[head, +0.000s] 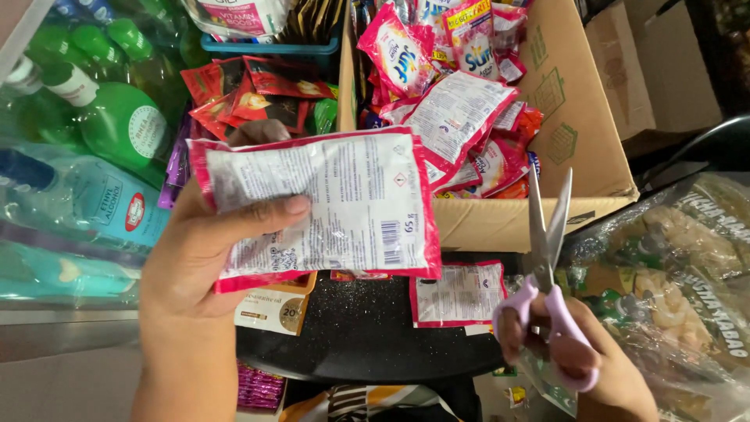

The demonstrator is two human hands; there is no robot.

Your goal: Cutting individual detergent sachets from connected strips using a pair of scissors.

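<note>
My left hand (pixel 195 258) holds one pink-edged sachet (pixel 320 207) in a closed grip, long axis lying across, near the cardboard box (pixel 578 141). My right hand (pixel 601 367) grips one pair of scissors (pixel 547 258), blades slightly parted, pointing up.

Crowded shop stock corner under even indoor light

An open brown cardboard box (pixel 578 133) of small pink and white sachets (pixel 461 109) stands at the back, beside green plastic bottles (pixel 117 117) and clear blue bottles (pixel 70 203). A round black glittery surface (pixel 367 328) lies below; clear crinkled snack bags (pixel 680 273) crowd the right.
</note>
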